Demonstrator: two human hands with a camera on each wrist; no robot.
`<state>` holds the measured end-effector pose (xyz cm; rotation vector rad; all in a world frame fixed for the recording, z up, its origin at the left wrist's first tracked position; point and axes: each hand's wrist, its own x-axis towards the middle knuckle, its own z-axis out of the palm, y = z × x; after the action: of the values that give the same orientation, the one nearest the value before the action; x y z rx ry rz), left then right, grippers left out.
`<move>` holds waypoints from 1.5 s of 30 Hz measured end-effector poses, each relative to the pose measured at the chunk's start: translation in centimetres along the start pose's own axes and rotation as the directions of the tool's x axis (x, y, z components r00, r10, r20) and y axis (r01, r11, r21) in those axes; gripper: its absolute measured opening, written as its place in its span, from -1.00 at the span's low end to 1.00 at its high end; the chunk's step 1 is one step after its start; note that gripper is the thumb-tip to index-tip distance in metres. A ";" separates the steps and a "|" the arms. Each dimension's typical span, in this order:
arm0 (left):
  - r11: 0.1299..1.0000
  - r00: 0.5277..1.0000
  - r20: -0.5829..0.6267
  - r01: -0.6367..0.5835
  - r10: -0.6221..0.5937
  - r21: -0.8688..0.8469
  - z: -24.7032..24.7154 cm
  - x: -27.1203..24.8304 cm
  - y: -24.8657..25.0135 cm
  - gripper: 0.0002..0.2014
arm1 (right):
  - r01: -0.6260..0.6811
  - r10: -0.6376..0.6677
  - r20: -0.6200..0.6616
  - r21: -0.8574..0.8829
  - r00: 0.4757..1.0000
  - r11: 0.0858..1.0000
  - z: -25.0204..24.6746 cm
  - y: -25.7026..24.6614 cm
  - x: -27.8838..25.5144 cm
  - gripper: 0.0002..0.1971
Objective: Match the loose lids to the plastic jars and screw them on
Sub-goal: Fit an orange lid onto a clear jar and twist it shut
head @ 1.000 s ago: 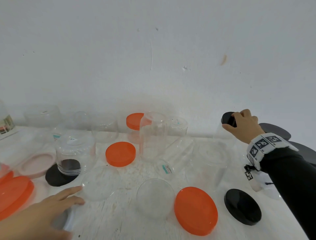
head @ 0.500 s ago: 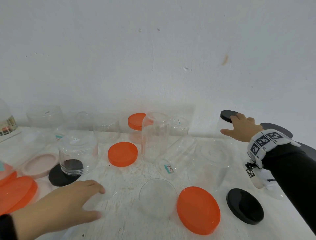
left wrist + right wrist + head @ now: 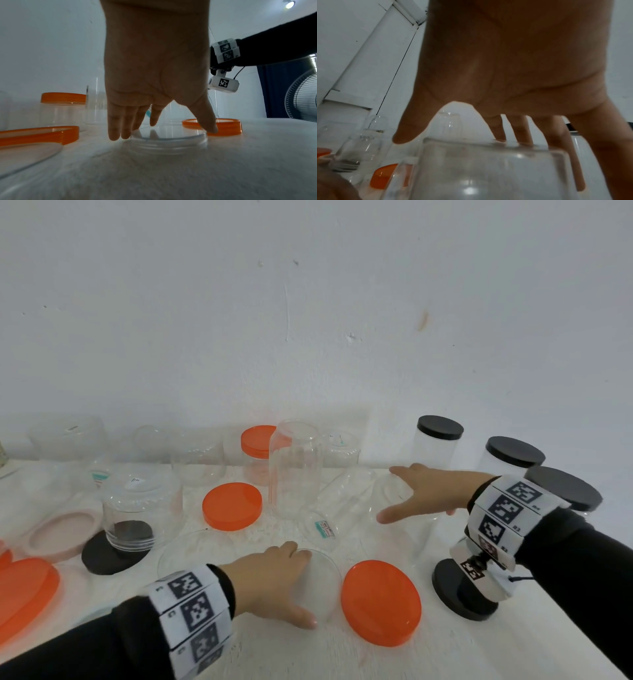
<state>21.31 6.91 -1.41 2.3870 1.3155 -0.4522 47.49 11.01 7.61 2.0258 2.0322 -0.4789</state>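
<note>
Clear plastic everywhere. Head view: your left hand (image 3: 270,580) sits over a clear lid (image 3: 320,583) lying flat on the white surface (image 3: 342,655), just beside an orange lid (image 3: 381,602); your right hand (image 3: 428,491) hovers spread over a clear jar (image 3: 404,529). Left wrist view: fingers (image 3: 118,124) straight, close together, tips at the lid's far rim, thumb splayed to the other side, nothing pinched yet. Right wrist view: fingers (image 3: 522,132) spread, tips touching the jar's top edge, thumb apart.
</note>
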 end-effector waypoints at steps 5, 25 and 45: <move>0.999 0.999 -0.034 0.025 -0.023 0.040 0.2 0.0 0.8 0.01 | 0.005 -0.003 -0.094 0.023 0.996 1.000 0.8 0.0 -1.3 0.18; 0.871 0.876 -0.454 -0.089 -0.163 -0.483 -0.8 -7.5 -4.7 0.15 | 0.213 0.036 -0.368 0.613 0.929 0.761 2.3 -3.0 -8.9 -0.21; 0.628 0.786 -0.475 -0.146 -0.395 -0.764 0.5 -13.8 -8.0 0.24 | 0.009 -0.175 0.052 0.944 0.983 0.330 10.2 -10.8 -10.4 -0.37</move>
<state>7.35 0.48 3.04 1.6844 1.5109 0.8243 36.22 -2.40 2.95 2.1996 1.9047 -2.2442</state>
